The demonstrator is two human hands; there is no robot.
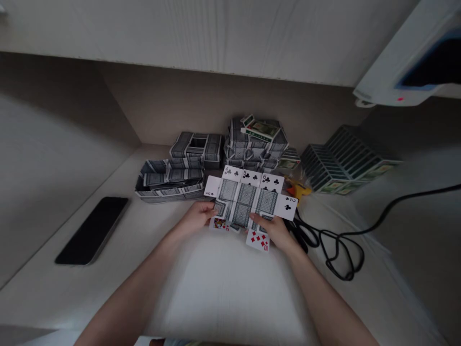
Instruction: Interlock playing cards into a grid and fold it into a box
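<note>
Between my hands is a flat panel of overlapping playing cards point(242, 204), mostly grey patterned backs, with clubs faces along its far edge and single cards jutting out at the sides and near edge. My left hand point(199, 215) pinches the panel's left near corner, beside a red-and-black face card. On the right, my right hand point(274, 229) grips the other near corner, thumb on top, next to a ten of diamonds point(258, 240). Fingers underneath are hidden. Whether the panel touches the table cannot be made out.
Behind stand a card-built open tray point(173, 192), a card-built box with an opening point(212, 146) and a stacked card structure point(252, 144) topped by a small carton point(262, 129). Rightward are stacked card boxes point(345, 161), a yellow glue gun point(298, 190) and black cable point(342, 235). A phone point(92, 230) lies left.
</note>
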